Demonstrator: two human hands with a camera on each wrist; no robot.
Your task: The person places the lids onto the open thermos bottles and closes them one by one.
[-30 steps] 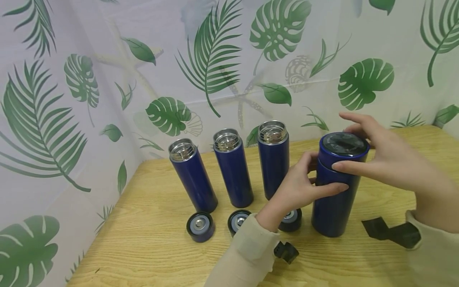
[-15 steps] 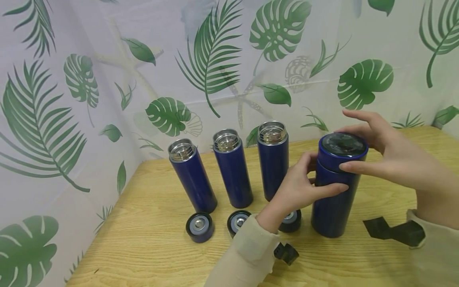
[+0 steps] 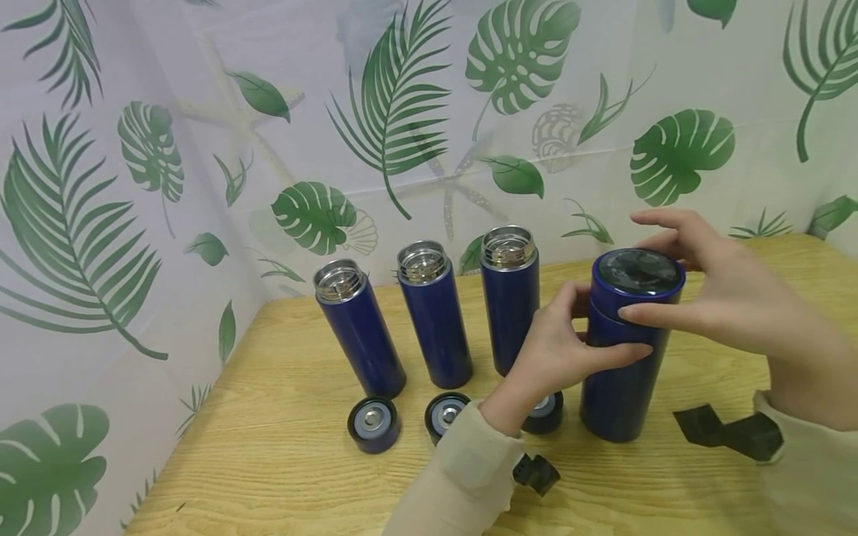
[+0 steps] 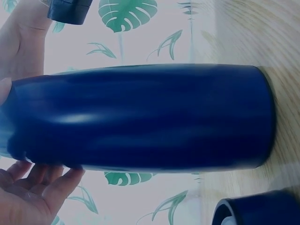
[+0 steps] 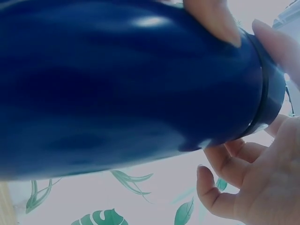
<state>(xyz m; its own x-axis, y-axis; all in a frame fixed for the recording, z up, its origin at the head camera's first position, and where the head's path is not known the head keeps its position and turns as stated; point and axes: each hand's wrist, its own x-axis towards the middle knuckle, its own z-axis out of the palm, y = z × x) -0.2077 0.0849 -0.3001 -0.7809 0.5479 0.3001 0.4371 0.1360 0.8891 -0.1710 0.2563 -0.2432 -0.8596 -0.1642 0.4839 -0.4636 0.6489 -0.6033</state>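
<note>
A dark blue thermos bottle (image 3: 618, 398) stands upright on the table at the right in the head view, with a glossy black-topped lid (image 3: 640, 271) sitting on it. Round the upper body of the bottle, my left hand (image 3: 553, 346) grips with its thumb across the front. My right hand (image 3: 720, 290) holds the lid, thumb at the front, other fingers partly hidden behind; its index finger is raised off. In the right wrist view a thin dark seam shows between bottle and lid (image 5: 276, 93). The bottle's body (image 4: 154, 117) fills the left wrist view.
Left of my hands stand three lidless blue bottles: left (image 3: 365, 335), middle (image 3: 439, 324) and right (image 3: 509, 305). Before them lie upturned lids: one (image 3: 374, 424) at left, one (image 3: 445, 413) half behind my sleeve, another (image 3: 546, 417). A leaf-patterned cloth (image 3: 268, 149) hangs behind the table (image 3: 268, 461).
My right hand's thumb slid right along the lid, then came back left. The lid's reflection has turned slightly and the bottle's top leans a little left. My left hand has kept its grip.
</note>
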